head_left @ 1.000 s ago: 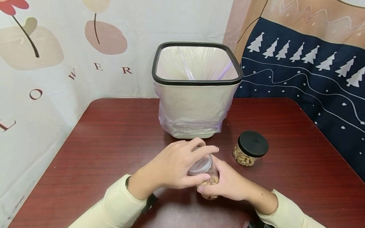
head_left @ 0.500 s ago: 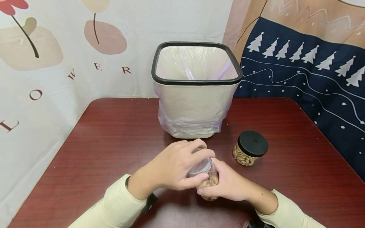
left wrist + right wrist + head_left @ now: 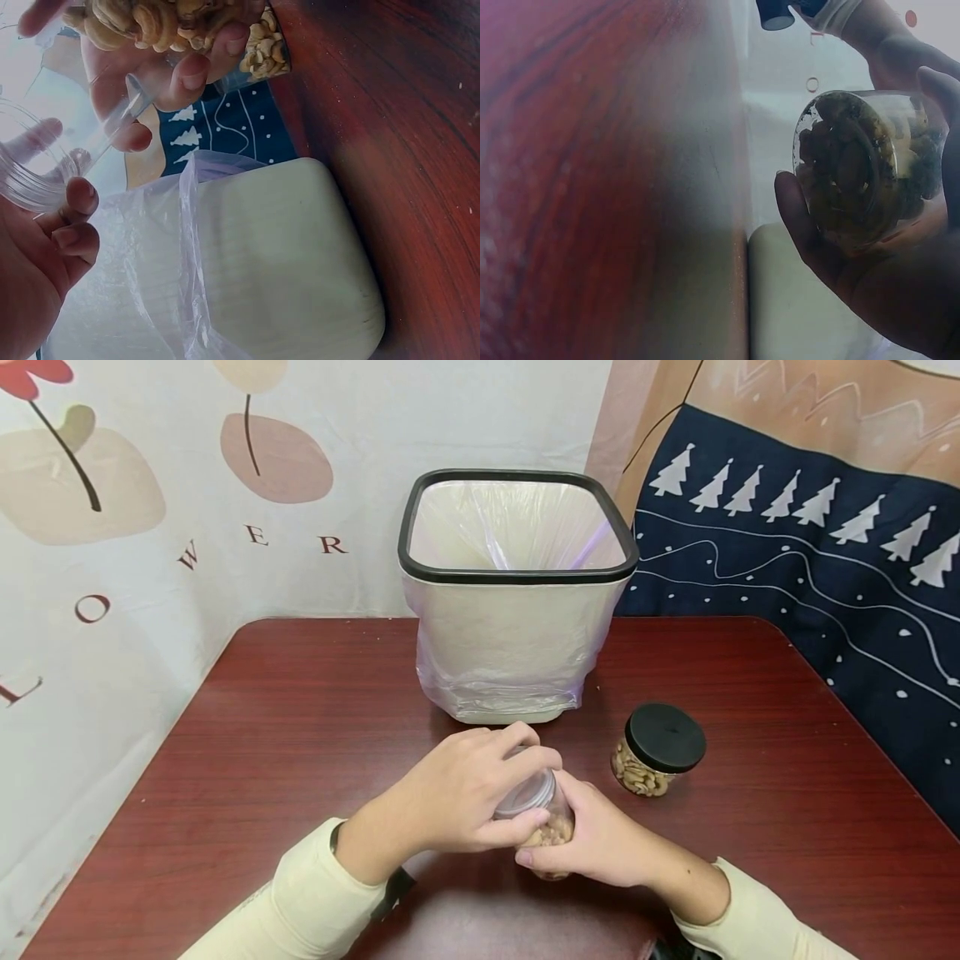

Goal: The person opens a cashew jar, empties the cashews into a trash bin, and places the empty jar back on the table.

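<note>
A clear jar [image 3: 556,832] partly filled with cashew nuts is held tilted above the front middle of the table. My right hand [image 3: 600,839] grips its body, with the thumb along the near side. Over the clear ridged top lies my left hand [image 3: 465,793], its thumb and fingers curled round the rim. Whether that ridged ring [image 3: 34,169] is a lid or the jar's neck, I cannot tell. The right wrist view shows the jar's base and the dark, shaded nuts [image 3: 847,165]. A second jar [image 3: 641,768] of cashews, with a black lid [image 3: 666,737], stands to the right.
A bin [image 3: 510,643] with a black rim and a thin purplish liner stands at the table's back middle. The dark red table [image 3: 300,693] extends around the hands. Printed cloths hang behind, with a navy one [image 3: 787,552] at the right.
The left hand's outstretched finger has drawn in toward the jar's rim. The jar has risen slightly in both hands. The bin and black-lidded jar have stayed in place.
</note>
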`<control>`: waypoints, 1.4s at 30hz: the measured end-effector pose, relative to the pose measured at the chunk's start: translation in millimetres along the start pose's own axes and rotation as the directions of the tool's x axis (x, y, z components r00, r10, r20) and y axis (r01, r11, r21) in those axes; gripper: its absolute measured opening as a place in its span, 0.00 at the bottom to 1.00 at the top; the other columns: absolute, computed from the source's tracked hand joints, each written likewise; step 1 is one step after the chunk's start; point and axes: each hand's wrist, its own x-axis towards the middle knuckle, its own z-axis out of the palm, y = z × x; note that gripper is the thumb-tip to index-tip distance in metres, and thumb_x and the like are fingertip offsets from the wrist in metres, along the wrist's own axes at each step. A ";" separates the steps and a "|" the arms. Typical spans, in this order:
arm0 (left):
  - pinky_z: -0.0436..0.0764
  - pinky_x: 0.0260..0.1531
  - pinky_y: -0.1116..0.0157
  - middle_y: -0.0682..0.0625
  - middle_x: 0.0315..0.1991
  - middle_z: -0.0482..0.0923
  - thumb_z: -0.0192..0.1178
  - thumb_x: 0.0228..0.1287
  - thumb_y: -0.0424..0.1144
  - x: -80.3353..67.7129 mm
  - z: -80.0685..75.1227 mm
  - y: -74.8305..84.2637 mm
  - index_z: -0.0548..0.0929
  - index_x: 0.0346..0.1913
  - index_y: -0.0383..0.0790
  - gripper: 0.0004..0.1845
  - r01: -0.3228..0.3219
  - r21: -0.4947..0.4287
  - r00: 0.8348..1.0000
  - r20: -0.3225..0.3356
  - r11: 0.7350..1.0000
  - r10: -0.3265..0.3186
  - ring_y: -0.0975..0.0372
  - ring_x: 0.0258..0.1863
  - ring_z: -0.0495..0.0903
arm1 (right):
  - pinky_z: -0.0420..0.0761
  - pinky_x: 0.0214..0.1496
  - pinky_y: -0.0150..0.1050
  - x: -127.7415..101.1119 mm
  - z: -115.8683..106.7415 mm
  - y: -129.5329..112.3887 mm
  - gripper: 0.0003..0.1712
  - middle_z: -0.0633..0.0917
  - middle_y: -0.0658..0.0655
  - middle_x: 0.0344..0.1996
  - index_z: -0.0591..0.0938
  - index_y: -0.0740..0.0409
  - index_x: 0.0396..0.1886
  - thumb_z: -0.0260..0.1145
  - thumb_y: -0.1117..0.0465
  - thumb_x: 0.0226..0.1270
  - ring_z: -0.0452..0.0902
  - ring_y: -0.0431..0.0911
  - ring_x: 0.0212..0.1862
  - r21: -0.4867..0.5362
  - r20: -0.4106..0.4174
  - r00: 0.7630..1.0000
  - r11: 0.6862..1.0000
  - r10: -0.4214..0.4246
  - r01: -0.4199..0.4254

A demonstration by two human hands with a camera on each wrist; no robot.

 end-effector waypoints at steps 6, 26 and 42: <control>0.77 0.33 0.68 0.55 0.43 0.74 0.62 0.59 0.51 0.0 -0.3 0.0 0.79 0.54 0.48 0.21 0.016 0.001 1.000 0.016 1.000 -0.016 0.65 0.28 0.73 | 0.83 0.31 0.36 -0.2 -0.4 0.5 0.27 0.86 0.48 0.29 0.72 0.51 0.53 0.75 0.58 0.58 0.81 0.35 0.25 -0.069 -0.032 0.999 0.997 0.017 -0.019; 0.79 0.36 0.67 0.54 0.48 0.77 0.62 0.55 0.52 -0.6 -6.1 -1.6 0.79 0.56 0.48 0.25 -0.057 -0.029 0.998 -0.003 0.998 0.057 0.65 0.30 0.76 | 0.83 0.26 0.39 -1.3 -1.6 -0.5 0.27 0.85 0.50 0.30 0.72 0.58 0.55 0.72 0.61 0.59 0.81 0.35 0.24 0.024 0.048 0.999 1.000 -0.004 0.003; 0.77 0.32 0.68 0.54 0.44 0.76 0.62 0.57 0.52 -1.0 -5.0 -3.6 0.79 0.54 0.47 0.23 -0.032 -0.006 0.999 0.000 0.999 0.032 0.66 0.26 0.73 | 0.83 0.30 0.37 0.6 -1.7 1.0 0.30 0.86 0.49 0.30 0.72 0.53 0.57 0.75 0.58 0.57 0.81 0.34 0.24 -0.073 -0.010 1.000 0.997 -0.015 0.014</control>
